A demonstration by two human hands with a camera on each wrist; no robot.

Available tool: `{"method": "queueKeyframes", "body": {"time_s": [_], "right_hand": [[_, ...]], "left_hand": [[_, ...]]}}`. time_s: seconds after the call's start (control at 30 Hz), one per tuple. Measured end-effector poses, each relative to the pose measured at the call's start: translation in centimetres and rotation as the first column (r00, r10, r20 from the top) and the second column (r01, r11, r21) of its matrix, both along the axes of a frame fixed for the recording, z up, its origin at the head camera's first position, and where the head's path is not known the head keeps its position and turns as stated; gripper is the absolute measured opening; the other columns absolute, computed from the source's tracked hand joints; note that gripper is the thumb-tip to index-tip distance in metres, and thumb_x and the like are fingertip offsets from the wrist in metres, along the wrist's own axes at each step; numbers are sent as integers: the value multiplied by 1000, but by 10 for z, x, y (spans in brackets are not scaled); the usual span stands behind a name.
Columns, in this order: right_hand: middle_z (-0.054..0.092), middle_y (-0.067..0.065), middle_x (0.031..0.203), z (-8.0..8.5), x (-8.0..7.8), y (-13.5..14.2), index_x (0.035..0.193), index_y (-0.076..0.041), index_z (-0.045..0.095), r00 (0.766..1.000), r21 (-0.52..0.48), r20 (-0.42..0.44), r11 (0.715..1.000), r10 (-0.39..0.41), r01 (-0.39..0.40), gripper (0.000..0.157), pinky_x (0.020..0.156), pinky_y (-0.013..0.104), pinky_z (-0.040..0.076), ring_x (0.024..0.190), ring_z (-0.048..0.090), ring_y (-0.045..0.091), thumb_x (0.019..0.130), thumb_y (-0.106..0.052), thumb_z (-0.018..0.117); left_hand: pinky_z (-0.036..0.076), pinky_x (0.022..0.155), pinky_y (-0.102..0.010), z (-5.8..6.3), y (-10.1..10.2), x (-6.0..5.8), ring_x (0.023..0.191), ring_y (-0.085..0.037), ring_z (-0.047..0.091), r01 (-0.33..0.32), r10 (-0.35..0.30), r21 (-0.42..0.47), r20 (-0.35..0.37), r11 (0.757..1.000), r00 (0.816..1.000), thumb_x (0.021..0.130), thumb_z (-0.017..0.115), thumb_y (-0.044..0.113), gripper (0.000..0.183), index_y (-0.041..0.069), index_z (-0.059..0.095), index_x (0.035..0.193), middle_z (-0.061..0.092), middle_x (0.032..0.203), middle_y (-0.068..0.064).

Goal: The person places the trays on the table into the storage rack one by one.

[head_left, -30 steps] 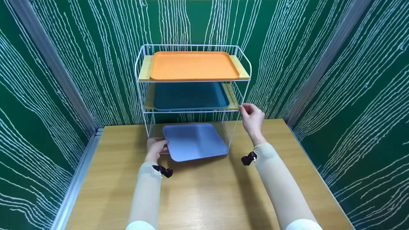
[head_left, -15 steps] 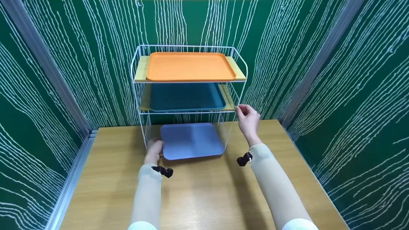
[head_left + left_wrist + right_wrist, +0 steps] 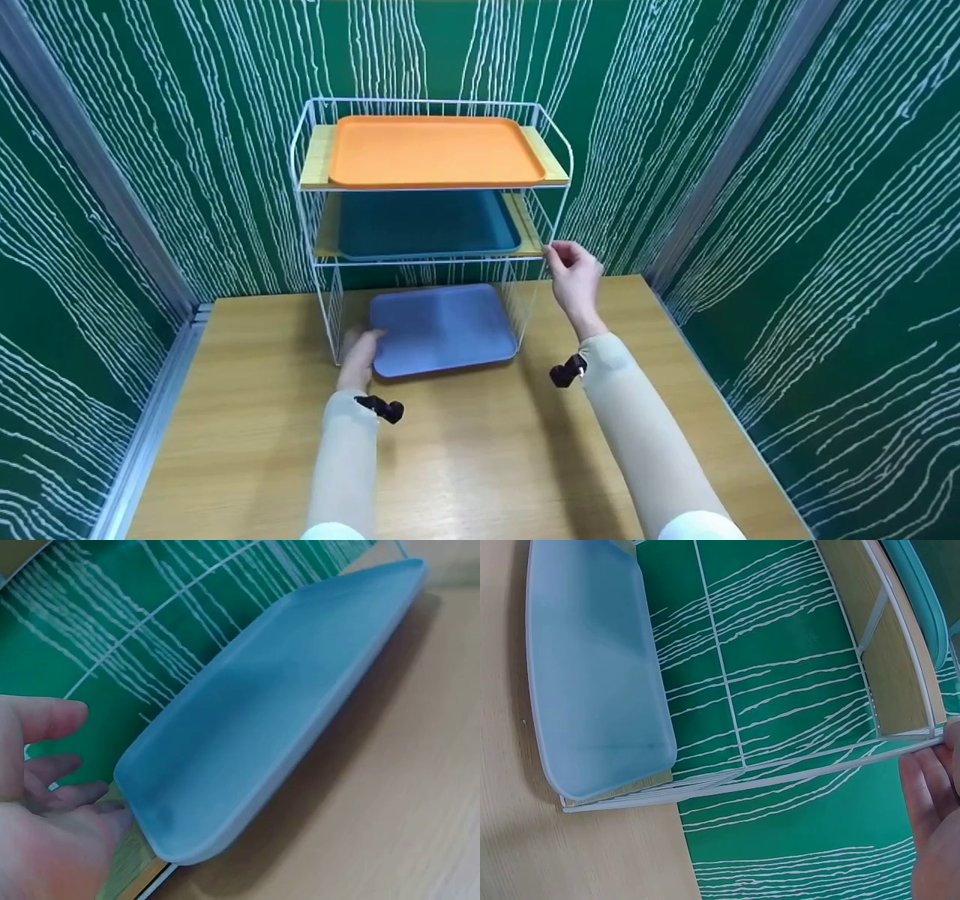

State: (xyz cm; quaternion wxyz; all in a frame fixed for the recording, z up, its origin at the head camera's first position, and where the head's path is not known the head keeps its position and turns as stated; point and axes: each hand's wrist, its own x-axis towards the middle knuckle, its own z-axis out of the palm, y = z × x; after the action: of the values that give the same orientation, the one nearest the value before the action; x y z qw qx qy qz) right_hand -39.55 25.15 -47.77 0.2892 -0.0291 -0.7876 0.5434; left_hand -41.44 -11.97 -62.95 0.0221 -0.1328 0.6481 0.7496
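A lilac-blue tray [image 3: 442, 330] sits in the bottom level of a white wire rack [image 3: 559, 202], slightly askew, its front edge sticking out. My left hand [image 3: 360, 352] is at the tray's left end. In the left wrist view its fingers [image 3: 82, 793] are loosely extended by the tray's corner, the thumb held apart; whether they touch it I cannot tell. My right hand [image 3: 576, 277] pinches the rack's right front post at the middle shelf; its fingers [image 3: 930, 780] meet the white wire there.
An orange tray [image 3: 439, 150] lies on the rack's top wooden shelf [image 3: 319, 154]. Below it, a dark teal tray [image 3: 427, 225] rests on the middle shelf. The rack stands at the back of a wooden table [image 3: 465, 457], close to green walls [image 3: 442, 52] with white streaks.
The head view has shifted, so the rack appears further left. The lilac-blue tray has turned slightly within the rack. My left hand's position at its end has changed; the right hand keeps its pinch.
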Motion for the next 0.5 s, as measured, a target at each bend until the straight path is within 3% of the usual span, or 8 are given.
{"method": "queueKeyframes", "body": {"time_s": [0.07,0.17,0.23,0.3,0.37,0.43,0.5], "right_hand": [[75,7,100,0,0,-2,113,-6,77,1000,-12,-4,1000,5,-5,17,73,27,59,86,67,21,105,-21,73],[75,8,100,0,-1,-3,112,-6,77,1000,-18,-11,1000,10,-10,16,72,26,60,85,68,20,105,-19,73],[76,8,99,-1,-2,-4,112,-4,78,1000,-5,-16,1000,7,-7,17,71,24,60,84,68,19,104,-19,73],[76,9,99,-2,-3,-3,112,-3,78,1000,2,-19,1000,1,-1,18,70,22,60,83,69,18,104,-19,73],[76,9,99,-2,-4,-2,112,-2,78,1000,5,-20,1000,-7,7,19,69,22,60,82,69,18,104,-19,73],[76,8,99,-2,-4,-1,113,-3,77,1000,-4,-12,1000,-7,7,18,70,22,60,83,69,18,104,-19,73],[75,8,100,0,-4,0,113,-4,77,1000,-11,-2,1000,-1,1,19,71,24,60,85,68,19,104,-20,73]], "left_hand": [[32,126,-53,0,0,3,152,-46,36,-18,17,-42,-35,999,999,102,63,12,74,-10,27,163,34,166,-31],[46,116,-54,0,2,9,136,-43,55,-17,8,-66,-130,998,991,105,61,11,50,-9,51,150,56,149,-29],[55,105,-54,-1,3,14,116,-39,67,53,-61,-48,-185,997,981,106,61,8,34,-8,64,135,68,129,-26],[60,96,-53,-1,3,19,98,-35,73,199,-205,-48,-219,979,954,107,61,8,26,-10,69,125,73,113,-25],[62,93,-54,-1,4,25,92,-33,75,368,-370,-49,-211,928,905,108,62,11,29,-13,69,122,74,107,-25],[60,97,-55,-1,4,30,98,-38,76,521,-527,-85,-183,849,830,110,62,17,36,-15,68,124,75,111,-28],[57,103,-58,-1,5,35,107,-42,74,620,-632,-124,-147,775,760,111,61,22,40,-15,67,126,73,119,-30]]}}
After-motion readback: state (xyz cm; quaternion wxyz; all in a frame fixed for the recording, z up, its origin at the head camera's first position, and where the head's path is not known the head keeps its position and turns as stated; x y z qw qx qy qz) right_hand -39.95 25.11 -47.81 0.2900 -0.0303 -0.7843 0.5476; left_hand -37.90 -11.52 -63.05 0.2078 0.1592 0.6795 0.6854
